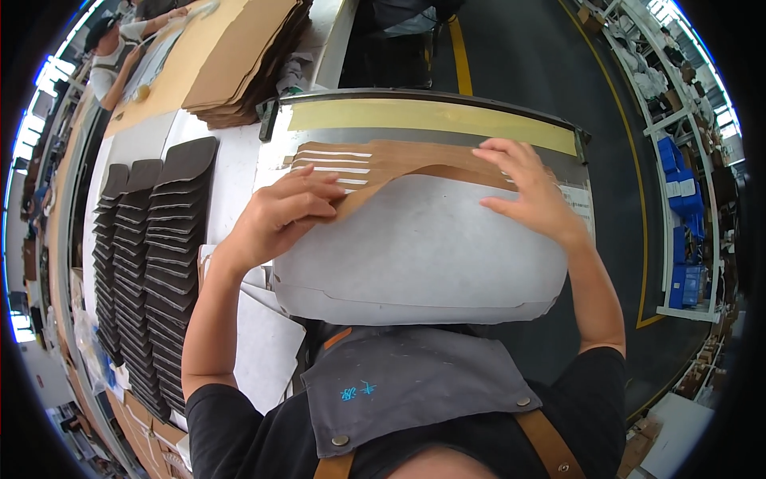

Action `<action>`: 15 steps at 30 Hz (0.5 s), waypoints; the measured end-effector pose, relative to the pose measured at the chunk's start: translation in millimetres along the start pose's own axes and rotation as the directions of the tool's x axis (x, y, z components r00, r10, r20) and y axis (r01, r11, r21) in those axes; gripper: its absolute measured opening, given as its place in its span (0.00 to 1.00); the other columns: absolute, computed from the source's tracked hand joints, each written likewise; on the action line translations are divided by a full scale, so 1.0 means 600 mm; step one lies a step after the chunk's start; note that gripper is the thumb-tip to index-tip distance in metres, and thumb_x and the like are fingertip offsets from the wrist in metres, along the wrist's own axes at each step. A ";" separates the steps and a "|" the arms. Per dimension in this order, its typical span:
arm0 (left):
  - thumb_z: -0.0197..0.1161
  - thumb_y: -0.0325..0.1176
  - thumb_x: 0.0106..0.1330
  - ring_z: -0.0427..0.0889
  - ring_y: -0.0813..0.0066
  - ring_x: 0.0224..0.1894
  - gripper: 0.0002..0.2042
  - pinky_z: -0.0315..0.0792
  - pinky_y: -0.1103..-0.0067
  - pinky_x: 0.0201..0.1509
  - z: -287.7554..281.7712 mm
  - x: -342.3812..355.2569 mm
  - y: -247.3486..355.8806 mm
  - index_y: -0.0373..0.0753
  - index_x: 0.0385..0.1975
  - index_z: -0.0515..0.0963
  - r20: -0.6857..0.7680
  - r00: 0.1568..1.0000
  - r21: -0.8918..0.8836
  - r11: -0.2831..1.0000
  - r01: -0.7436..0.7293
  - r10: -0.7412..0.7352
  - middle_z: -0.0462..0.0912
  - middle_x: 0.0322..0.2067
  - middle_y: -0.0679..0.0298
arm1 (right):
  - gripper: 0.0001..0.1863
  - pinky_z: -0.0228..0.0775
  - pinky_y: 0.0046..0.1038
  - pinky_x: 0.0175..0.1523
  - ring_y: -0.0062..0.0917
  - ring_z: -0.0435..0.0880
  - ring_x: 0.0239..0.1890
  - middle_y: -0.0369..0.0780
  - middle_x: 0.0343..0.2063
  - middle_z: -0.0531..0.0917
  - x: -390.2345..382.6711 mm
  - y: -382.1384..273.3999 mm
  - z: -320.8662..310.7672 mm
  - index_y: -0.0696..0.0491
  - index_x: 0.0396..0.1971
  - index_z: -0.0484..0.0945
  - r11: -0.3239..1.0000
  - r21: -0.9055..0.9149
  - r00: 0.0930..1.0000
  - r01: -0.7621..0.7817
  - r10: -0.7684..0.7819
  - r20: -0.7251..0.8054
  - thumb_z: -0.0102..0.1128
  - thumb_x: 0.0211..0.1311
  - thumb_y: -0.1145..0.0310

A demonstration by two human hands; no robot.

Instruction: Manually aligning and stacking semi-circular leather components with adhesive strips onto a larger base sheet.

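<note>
A large grey-white sheet (431,247) with rounded lower corners lies in front of my body. Its far edge curls up, showing a brown side. Beneath that edge is a brown cardboard-like piece (399,152) with white stripes at its left end. My left hand (295,203) is closed at the left of the curled edge, its fingertips gripping the sheet. On the right, my right hand (531,188) has thumb and fingers apart. Its thumb rests at the sheet's edge, while the fingertips reach over the brown piece.
Dark, overlapping flat pieces (171,239) stand in several rows at the left. Brown sheets (239,72) are stacked at the far left. A pale yellow strip (431,120) runs along the table's far edge. Another person (116,60) works at the upper left. Shelves with blue bins (678,184) line the right.
</note>
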State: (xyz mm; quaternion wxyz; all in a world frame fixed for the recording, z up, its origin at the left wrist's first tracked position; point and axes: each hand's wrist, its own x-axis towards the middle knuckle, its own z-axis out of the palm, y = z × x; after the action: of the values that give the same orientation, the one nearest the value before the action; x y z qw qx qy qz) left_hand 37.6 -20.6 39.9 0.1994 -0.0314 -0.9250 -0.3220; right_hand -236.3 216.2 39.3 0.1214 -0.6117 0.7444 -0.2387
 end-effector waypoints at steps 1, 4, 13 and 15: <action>0.65 0.20 0.49 0.79 0.57 0.51 0.10 0.67 0.64 0.62 -0.004 0.003 0.007 0.36 0.32 0.78 0.049 0.997 -0.011 0.998 -0.063 0.064 0.82 0.42 0.58 | 0.32 0.59 0.34 0.63 0.32 0.67 0.58 0.38 0.53 0.72 0.009 -0.007 0.006 0.49 0.56 0.71 0.994 -0.048 0.995 0.096 -0.097 -0.027 0.69 0.46 0.71; 0.65 0.22 0.50 0.81 0.58 0.48 0.08 0.73 0.65 0.56 -0.014 0.007 0.040 0.37 0.31 0.79 0.081 0.975 -0.059 0.978 -0.201 0.206 0.83 0.40 0.58 | 0.33 0.59 0.35 0.62 0.31 0.69 0.57 0.38 0.51 0.75 0.035 -0.032 0.025 0.49 0.56 0.71 0.959 0.035 0.957 0.282 -0.284 0.058 0.69 0.46 0.70; 0.63 0.24 0.58 0.79 0.79 0.27 0.03 0.70 0.86 0.31 -0.043 -0.028 0.059 0.32 0.30 0.79 -0.508 0.796 -0.250 0.941 0.228 -0.328 0.82 0.28 0.62 | 0.12 0.68 0.23 0.34 0.28 0.77 0.23 0.38 0.21 0.81 -0.043 0.044 -0.147 0.59 0.26 0.80 0.986 -0.158 0.903 -0.061 0.122 0.412 0.71 0.43 0.69; 0.66 0.26 0.57 0.74 0.85 0.28 0.06 0.68 0.87 0.31 -0.045 0.030 0.053 0.33 0.33 0.79 -0.427 0.703 -0.361 0.820 0.444 -0.569 0.80 0.27 0.66 | 0.11 0.64 0.22 0.32 0.18 0.72 0.22 0.34 0.17 0.76 -0.055 0.054 -0.169 0.61 0.23 0.78 0.924 0.217 0.941 -0.316 0.277 0.194 0.70 0.44 0.71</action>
State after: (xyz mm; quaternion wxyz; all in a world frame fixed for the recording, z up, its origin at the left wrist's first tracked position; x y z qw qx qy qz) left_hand 36.6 -13.3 84.7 0.3379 0.2903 -0.7645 -0.4659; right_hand -304.5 273.8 105.9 0.2898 -0.4892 0.7812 -0.2578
